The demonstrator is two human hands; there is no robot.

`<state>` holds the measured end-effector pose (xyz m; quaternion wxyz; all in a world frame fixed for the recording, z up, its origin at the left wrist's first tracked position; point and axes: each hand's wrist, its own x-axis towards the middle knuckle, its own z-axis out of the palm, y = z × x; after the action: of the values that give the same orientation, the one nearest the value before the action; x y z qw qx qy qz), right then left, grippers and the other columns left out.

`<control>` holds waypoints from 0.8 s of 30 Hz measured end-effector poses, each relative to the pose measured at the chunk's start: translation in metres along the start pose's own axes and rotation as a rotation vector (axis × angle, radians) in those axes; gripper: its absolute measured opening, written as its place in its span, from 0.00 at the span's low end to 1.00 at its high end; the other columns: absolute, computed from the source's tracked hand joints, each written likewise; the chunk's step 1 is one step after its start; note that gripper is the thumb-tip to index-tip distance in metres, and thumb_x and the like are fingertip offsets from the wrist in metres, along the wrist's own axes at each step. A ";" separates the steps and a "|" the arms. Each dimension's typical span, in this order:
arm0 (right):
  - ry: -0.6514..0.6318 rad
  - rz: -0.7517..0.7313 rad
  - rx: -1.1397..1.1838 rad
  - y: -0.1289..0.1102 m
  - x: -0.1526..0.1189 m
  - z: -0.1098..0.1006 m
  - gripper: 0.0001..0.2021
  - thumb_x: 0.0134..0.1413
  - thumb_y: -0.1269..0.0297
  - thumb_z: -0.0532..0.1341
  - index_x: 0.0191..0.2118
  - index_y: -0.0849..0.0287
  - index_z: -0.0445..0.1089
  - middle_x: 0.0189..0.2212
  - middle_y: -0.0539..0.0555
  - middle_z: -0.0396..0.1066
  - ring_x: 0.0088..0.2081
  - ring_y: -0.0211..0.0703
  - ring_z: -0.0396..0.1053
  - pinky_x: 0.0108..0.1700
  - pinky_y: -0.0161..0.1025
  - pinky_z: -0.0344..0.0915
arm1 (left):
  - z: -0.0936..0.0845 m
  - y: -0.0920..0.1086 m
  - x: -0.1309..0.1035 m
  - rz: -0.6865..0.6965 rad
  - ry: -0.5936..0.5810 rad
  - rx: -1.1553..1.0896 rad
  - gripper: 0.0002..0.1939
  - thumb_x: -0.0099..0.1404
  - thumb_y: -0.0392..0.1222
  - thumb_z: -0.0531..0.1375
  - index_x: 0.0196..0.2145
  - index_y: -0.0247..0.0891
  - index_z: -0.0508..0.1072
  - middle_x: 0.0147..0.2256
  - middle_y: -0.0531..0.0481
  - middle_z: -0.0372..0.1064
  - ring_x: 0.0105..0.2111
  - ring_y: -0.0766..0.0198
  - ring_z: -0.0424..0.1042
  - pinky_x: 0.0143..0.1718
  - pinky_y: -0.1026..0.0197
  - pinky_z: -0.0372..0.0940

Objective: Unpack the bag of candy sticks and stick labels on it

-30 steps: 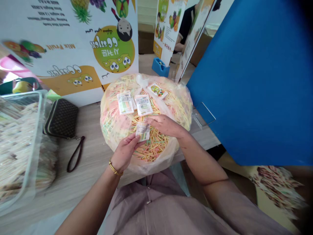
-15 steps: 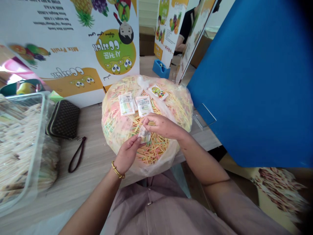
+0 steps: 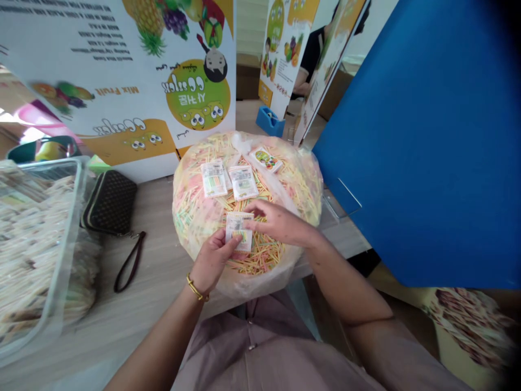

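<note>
Here's the packet (image 3: 238, 224) over the bag (image 3: 187, 212), looking filled already, left hand (image 3: 209, 263) gripping it; right hand (image 3: 280, 222) at its edge, can't tell if that one's pinching; more packets (image 3: 243, 183) lie just beyond, and plenty of loose sticks (image 3: 264, 259) are left below, unpacked

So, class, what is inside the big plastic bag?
Thin pink, yellow and green sticks show inside the bag. The deeper contents and its bottom are covered by the upper layer.

Visible quantities: at least four printed sachets (image 3: 243, 183), one plastic bag (image 3: 191, 217), one clear tub (image 3: 72, 198), one dark pouch (image 3: 112, 202), one tape dispenser (image 3: 269, 122), one bracelet (image 3: 196, 289).
</note>
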<state>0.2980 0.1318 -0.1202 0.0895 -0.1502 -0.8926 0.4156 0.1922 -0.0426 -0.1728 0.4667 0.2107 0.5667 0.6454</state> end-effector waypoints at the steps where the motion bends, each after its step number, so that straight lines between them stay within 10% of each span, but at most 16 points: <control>1: -0.055 -0.010 -0.006 -0.002 0.005 0.006 0.09 0.61 0.59 0.62 0.43 0.58 0.69 0.44 0.54 0.73 0.42 0.43 0.69 0.46 0.40 0.63 | -0.001 0.000 -0.001 0.023 0.000 0.045 0.22 0.60 0.54 0.69 0.48 0.39 0.77 0.44 0.46 0.79 0.38 0.58 0.78 0.35 0.57 0.76; 8: -0.063 -0.088 -0.096 -0.024 0.080 0.001 0.08 0.63 0.58 0.60 0.38 0.57 0.67 0.35 0.50 0.72 0.36 0.41 0.67 0.39 0.37 0.58 | -0.029 0.019 -0.005 0.655 0.559 0.772 0.23 0.72 0.50 0.57 0.61 0.40 0.68 0.59 0.38 0.70 0.51 0.53 0.74 0.43 0.52 0.75; 14: 0.201 -0.088 -0.475 -0.030 0.148 0.001 0.06 0.65 0.68 0.58 0.45 0.59 0.69 0.47 0.59 0.74 0.48 0.48 0.68 0.49 0.43 0.58 | -0.042 0.016 0.047 0.850 0.338 1.320 0.33 0.75 0.53 0.52 0.69 0.31 0.56 0.71 0.29 0.50 0.74 0.44 0.42 0.70 0.37 0.48; 24: 0.517 0.247 -0.597 0.042 0.069 0.004 0.15 0.63 0.53 0.62 0.41 0.62 0.72 0.43 0.65 0.73 0.47 0.55 0.69 0.52 0.52 0.62 | -0.030 0.001 0.074 0.739 0.377 1.313 0.35 0.71 0.59 0.55 0.67 0.33 0.63 0.69 0.29 0.56 0.70 0.39 0.53 0.70 0.35 0.40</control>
<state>0.2407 0.1783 -0.1524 0.2128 -0.3748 -0.8974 0.0947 0.1326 0.0033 -0.1990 -0.1036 0.5060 0.7958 0.3159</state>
